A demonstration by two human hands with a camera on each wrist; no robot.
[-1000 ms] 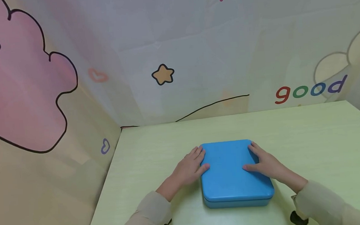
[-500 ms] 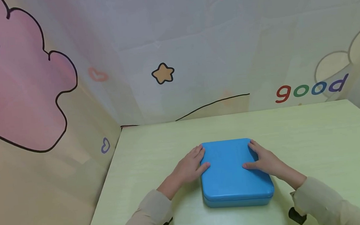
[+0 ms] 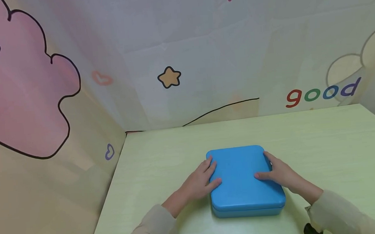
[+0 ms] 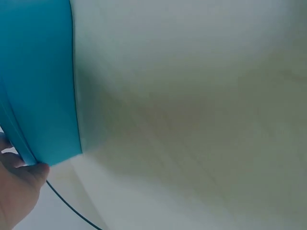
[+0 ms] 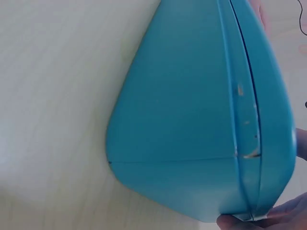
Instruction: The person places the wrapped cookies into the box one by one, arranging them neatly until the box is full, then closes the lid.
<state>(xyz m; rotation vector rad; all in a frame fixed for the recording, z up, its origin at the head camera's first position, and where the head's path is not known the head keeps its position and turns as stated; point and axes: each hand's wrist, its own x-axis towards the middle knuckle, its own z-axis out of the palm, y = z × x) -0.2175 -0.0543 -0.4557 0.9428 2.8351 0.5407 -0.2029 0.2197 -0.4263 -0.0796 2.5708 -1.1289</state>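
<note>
A blue tin box (image 3: 239,192) with rounded corners and a fitted lid (image 3: 236,178) stands on the table in the head view. My left hand (image 3: 195,183) holds its left edge, thumb on the lid and fingers along the side. On the opposite edge, my right hand (image 3: 283,175) grips with the thumb on top and fingers over the side, partly hidden. The left wrist view has the left hand (image 4: 21,189) at a corner of the tin's side (image 4: 43,86). Scratches mark the lid's rim (image 5: 249,134) in the right wrist view, above the right hand's fingers (image 5: 235,223).
The pale green table (image 3: 157,150) extends around the box. Behind it hangs a printed backdrop (image 3: 210,73) with a star and the word "good". Another printed panel (image 3: 83,193) borders the table on the left.
The left hand has shifted slightly nearer along the edge. The right hand's fingers have moved off the far corner, down over the side. The lid's far end looks slightly wider than before.
</note>
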